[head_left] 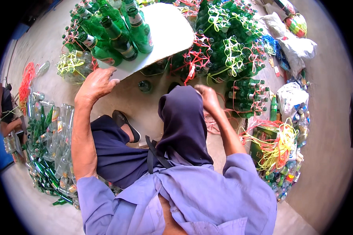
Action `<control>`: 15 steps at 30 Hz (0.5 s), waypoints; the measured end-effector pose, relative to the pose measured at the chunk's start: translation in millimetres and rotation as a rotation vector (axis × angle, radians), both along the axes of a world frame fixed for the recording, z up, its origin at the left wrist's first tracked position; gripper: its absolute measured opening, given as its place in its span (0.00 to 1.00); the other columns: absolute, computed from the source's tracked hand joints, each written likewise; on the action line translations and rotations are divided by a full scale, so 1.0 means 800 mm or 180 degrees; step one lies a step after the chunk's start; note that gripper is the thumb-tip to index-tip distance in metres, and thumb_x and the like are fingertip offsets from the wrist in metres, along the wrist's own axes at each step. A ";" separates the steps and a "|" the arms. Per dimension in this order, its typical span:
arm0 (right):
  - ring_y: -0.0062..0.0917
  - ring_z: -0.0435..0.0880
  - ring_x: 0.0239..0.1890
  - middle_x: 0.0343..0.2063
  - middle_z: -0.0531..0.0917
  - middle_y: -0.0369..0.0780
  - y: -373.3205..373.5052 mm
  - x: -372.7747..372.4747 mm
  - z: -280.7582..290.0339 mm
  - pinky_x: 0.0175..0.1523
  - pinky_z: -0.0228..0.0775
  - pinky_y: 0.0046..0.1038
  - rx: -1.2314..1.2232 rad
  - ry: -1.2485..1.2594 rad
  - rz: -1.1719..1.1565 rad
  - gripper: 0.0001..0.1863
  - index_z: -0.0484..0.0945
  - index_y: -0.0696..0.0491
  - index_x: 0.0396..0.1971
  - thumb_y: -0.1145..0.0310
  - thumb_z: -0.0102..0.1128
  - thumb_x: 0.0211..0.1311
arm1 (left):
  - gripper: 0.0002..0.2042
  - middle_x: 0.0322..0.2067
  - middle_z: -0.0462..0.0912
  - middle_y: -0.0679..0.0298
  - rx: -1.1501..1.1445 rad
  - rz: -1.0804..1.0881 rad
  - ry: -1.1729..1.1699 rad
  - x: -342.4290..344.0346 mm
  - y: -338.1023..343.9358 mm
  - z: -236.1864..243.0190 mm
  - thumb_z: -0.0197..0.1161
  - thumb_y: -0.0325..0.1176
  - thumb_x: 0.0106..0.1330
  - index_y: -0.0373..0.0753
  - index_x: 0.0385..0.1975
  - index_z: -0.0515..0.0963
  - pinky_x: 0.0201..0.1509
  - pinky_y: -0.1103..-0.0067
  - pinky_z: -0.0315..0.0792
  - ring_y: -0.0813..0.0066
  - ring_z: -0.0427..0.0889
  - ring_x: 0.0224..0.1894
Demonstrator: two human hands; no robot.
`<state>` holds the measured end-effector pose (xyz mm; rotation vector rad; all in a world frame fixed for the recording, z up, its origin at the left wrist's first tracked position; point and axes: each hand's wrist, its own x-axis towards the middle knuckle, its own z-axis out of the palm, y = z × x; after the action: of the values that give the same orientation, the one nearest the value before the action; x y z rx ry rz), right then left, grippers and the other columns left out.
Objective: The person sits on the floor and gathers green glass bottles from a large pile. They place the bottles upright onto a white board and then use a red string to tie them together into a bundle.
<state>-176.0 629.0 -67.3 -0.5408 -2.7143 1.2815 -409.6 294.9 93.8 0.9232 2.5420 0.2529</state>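
Note:
A white board [164,35] carries a cluster of green glass bottles [117,35] standing upright on its left part. My left hand [97,84] is at the board's near left corner, its fingers partly bent and the thumb and forefinger apart. Nothing shows between them; whether they touch the board I cannot tell. Beside my raised knee, my right hand [208,97] is curled closed, and its grip is hidden. A red plastic strap [191,72] hangs from tied bottles just beyond it. One clear bottle [144,86] stands on the floor between my hands.
Bundles of green bottles tied with yellow and red straps [233,55] fill the far right. Loose bottles [53,145] are heaped at left. Right of me, loose yellow strapping [278,145] lies over a dark green box [261,139]. White sacks [296,51] lie farther right. Another person sits at far left.

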 end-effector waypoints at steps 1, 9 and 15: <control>0.47 0.86 0.39 0.33 0.84 0.55 -0.002 0.028 -0.026 0.45 0.76 0.43 -0.0059 -0.0254 0.0162 0.19 0.83 0.59 0.39 0.57 0.61 0.61 | 0.21 0.43 0.83 0.42 -0.0040 -0.0013 -0.0024 0.001 0.001 -0.001 0.62 0.39 0.61 0.32 0.51 0.75 0.53 0.63 0.73 0.45 0.81 0.48; 0.38 0.86 0.24 0.23 0.86 0.49 -0.033 0.173 -0.184 0.37 0.78 0.38 -0.1550 -0.1679 -0.0748 0.20 0.85 0.63 0.33 0.59 0.63 0.56 | 0.20 0.41 0.84 0.43 -0.0287 -0.0025 -0.0308 0.009 0.010 -0.018 0.62 0.37 0.62 0.31 0.51 0.75 0.53 0.64 0.74 0.46 0.82 0.47; 0.32 0.86 0.30 0.27 0.86 0.47 -0.019 0.168 -0.254 0.41 0.77 0.34 -0.0895 -0.1660 -0.1044 0.22 0.83 0.62 0.45 0.61 0.63 0.56 | 0.20 0.44 0.83 0.44 -0.0569 -0.0040 -0.0437 0.015 0.002 -0.027 0.62 0.37 0.62 0.31 0.51 0.75 0.55 0.64 0.73 0.46 0.80 0.50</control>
<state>-41.3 613.6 -270.2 -1.4660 -2.6424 1.6117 -397.7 296.9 72.5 0.8239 2.3873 0.0801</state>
